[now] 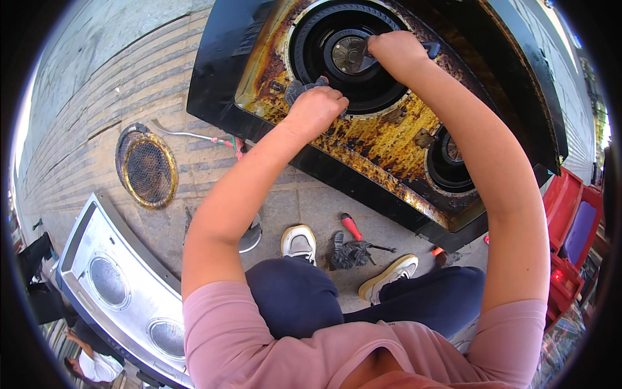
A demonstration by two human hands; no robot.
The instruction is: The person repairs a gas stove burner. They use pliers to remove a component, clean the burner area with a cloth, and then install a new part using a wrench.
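Observation:
A black speaker cabinet (214,71) lies in front of me, its face stained yellow and rusty brown. Set in that face are a large round speaker (311,58) and a smaller one (447,159). My right hand (398,55) is closed round a tool with a dark handle (431,50), over the large speaker's middle; its working end is mostly hidden. At the large speaker's near rim, my left hand (317,107) is closed, fingers curled against a dark grey, crumpled rag-like piece (295,92). How firmly it grips this piece is hard to see.
A round mesh grille (150,172) rests on the paving at left, beside a cable (188,134). Nearer stands a silver panel (133,259) with two round grilles. Between my shoes are a red-handled screwdriver (351,227) and a dark clump (355,254). A red toolbox (564,207) is at right.

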